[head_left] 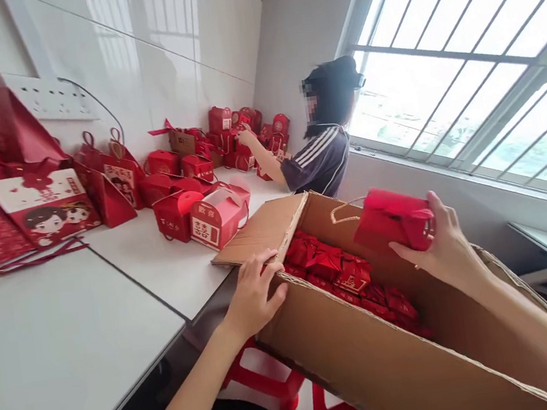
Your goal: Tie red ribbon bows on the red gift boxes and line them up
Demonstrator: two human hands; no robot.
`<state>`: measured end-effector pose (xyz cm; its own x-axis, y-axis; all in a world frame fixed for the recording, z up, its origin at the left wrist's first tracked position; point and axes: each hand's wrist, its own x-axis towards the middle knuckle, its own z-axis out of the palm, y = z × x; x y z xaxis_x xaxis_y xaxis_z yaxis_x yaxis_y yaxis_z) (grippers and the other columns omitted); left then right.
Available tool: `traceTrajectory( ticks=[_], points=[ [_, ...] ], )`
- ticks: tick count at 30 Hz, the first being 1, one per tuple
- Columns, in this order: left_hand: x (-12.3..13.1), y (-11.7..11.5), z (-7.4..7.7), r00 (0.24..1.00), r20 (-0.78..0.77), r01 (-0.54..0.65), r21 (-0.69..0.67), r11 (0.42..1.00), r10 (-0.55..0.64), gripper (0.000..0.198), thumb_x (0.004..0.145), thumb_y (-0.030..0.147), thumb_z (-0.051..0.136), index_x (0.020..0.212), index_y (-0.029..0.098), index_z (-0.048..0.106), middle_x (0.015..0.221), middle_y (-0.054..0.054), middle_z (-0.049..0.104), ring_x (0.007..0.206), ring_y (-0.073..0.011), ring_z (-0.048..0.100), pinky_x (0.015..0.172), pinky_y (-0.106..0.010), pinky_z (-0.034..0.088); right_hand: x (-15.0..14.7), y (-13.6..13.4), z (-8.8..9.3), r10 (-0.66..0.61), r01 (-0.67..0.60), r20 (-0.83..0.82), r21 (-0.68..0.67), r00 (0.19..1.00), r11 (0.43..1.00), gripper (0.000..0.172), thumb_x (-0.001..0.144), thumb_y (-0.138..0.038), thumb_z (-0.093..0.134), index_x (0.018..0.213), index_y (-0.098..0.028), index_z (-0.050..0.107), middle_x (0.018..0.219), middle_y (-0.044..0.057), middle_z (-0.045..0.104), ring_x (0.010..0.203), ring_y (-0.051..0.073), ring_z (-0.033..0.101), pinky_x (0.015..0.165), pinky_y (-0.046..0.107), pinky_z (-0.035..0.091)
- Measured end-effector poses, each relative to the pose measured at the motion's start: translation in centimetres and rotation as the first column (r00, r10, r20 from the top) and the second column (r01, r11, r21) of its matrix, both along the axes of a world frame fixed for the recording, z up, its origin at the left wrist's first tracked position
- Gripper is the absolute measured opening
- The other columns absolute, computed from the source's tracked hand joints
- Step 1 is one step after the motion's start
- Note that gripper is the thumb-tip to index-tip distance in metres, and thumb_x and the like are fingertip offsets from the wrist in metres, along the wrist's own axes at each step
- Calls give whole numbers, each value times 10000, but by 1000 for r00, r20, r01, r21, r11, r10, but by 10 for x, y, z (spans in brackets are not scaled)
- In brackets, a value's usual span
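A small red gift box [391,220] with a pale cord handle is gripped in my right hand [442,243], above the open cardboard box [364,361]. My fingers and thumb close on its right end, and the box is tilted. My left hand [258,294] holds the near left corner of the cardboard box, its fingers curled over the edge by the folded-out flap [263,226]. Inside lie several red gift boxes [324,262] with gold print, packed close together along the left side. Part of the box's inside is hidden by my right arm.
White tables [68,333] at left carry several red gift boxes [222,215] and gift bags [47,208] along the tiled wall. A co-worker [320,138] reaches toward more red boxes [222,121] at the back. Red plastic stools [271,380] stand below; a barred window [461,66] is at right.
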<state>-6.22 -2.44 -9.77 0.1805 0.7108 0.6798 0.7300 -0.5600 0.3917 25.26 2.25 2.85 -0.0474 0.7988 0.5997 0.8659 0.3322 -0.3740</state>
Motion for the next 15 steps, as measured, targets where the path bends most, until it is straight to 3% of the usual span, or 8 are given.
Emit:
traceTrajectory(
  ticks=[3,6,11,15],
  points=[
    [4,2,-5,1000,27,-11,45,999,10,175,877,229,409,1031,208,489,1254,-116,499,1190,-246,452,1018,-451,322,37,37,-6,38,-8,122,-238,992,971,882,594,-444,703,1334,-183,301,1286,162,423,1114,315,546,986,493,427],
    [5,4,-8,999,27,-19,79,997,17,172,877,218,407,1037,207,470,1249,-123,488,1192,-249,441,1020,-454,310,62,68,-29,59,2,106,-500,993,866,846,575,-443,718,1276,-193,315,1211,142,519,1054,305,586,931,482,466],
    [0,3,-6,1000,-28,13,51,999,-12,199,884,206,405,1078,218,450,1287,-120,462,1210,-239,427,1043,-444,286,109,97,-70,17,76,145,-614,989,786,861,527,-354,750,1258,-159,338,1192,156,546,1096,320,558,962,451,449],
    [1,5,-6,999,-33,-3,69,998,6,188,870,197,406,1052,216,448,1272,-128,466,1198,-253,431,1010,-449,308,154,99,-103,-60,65,34,-728,998,683,882,494,-247,748,1274,-160,345,1024,105,640,928,293,642,809,397,542]
  ],
)
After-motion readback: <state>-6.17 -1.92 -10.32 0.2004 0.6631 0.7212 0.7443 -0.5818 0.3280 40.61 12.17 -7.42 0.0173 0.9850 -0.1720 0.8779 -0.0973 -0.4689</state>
